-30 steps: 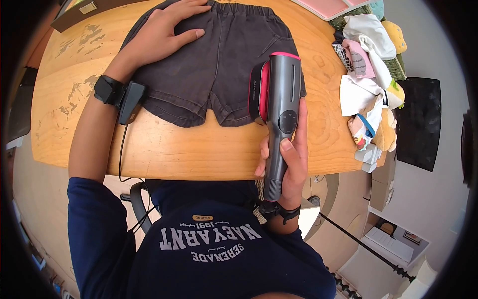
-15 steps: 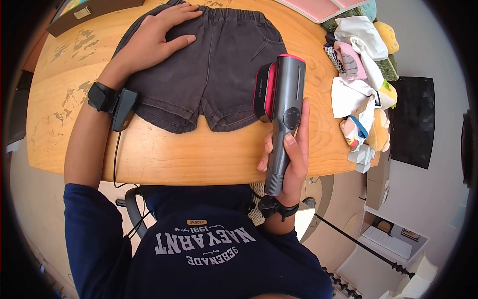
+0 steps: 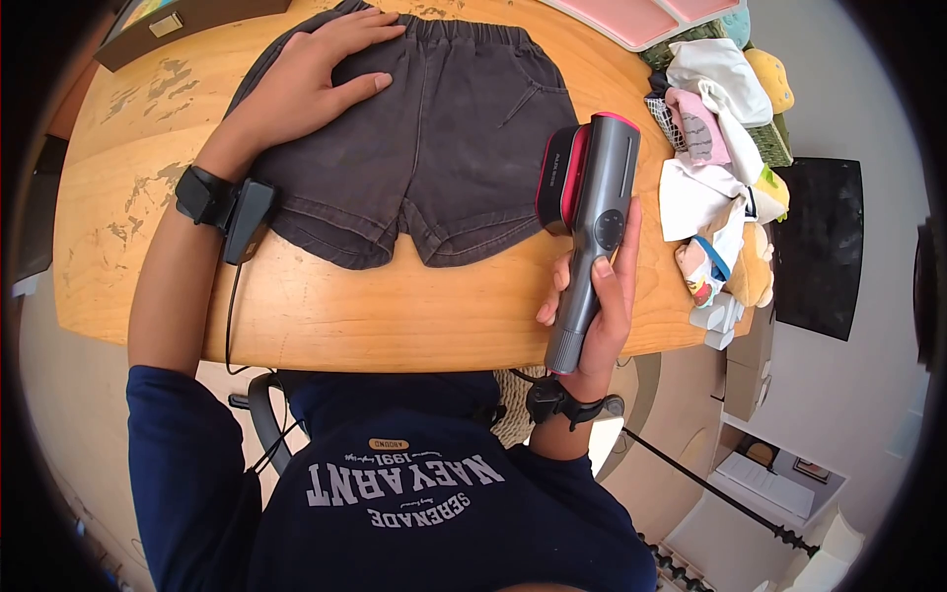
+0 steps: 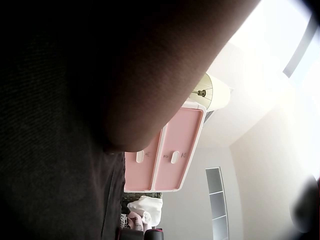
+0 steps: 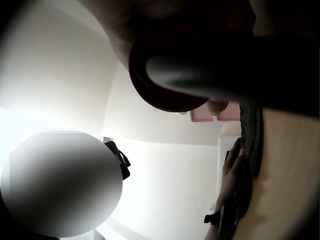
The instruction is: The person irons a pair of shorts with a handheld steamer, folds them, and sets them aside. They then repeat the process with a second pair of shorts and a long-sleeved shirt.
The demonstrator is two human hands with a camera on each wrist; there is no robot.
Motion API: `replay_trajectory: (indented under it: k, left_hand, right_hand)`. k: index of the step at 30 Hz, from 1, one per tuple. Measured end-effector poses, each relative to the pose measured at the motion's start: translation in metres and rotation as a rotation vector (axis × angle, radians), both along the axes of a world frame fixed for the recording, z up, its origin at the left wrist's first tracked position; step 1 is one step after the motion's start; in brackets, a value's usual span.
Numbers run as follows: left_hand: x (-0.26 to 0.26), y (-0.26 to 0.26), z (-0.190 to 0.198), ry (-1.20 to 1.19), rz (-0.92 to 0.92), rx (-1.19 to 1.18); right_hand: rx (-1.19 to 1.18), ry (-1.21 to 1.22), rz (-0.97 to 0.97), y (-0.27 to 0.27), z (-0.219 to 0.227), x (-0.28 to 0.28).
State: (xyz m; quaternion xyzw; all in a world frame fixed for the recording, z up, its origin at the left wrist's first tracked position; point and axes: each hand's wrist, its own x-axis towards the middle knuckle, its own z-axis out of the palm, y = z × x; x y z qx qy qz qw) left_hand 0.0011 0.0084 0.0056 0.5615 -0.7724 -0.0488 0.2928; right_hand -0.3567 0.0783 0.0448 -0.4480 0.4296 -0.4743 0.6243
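Dark grey shorts lie on the wooden table, elastic waistband at the far side and leg hems toward the person. My left hand rests on them at the upper left, fingers extended near the waistband and thumb apart. In my right hand is a grey handheld garment steamer with pink trim, gripped by its handle. Its head points away from the person, and its black-and-pink face is turned left beside the shorts' right leg. The left wrist view shows the shorts' dark cloth up close.
Folded clothes and soft toys, among them a white cloth and a pink piece, are heaped along the right edge. A pink-and-white tray stands at the back, a brown box at the back left. The wooden table's near edge borders the person.
My right hand has carried the steamer to the right, from over the shorts' right leg to beside it. The left hand keeps its place on the shorts.
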Motion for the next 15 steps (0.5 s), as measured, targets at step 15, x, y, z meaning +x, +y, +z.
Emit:
replay_trajectory:
  k: [15]
  left_hand:
    - [0.002,-0.001,-0.008,0.003,0.03,-0.017]
  right_hand:
    - [-0.031,-0.027,-0.048,-0.003,-0.002,-0.007]
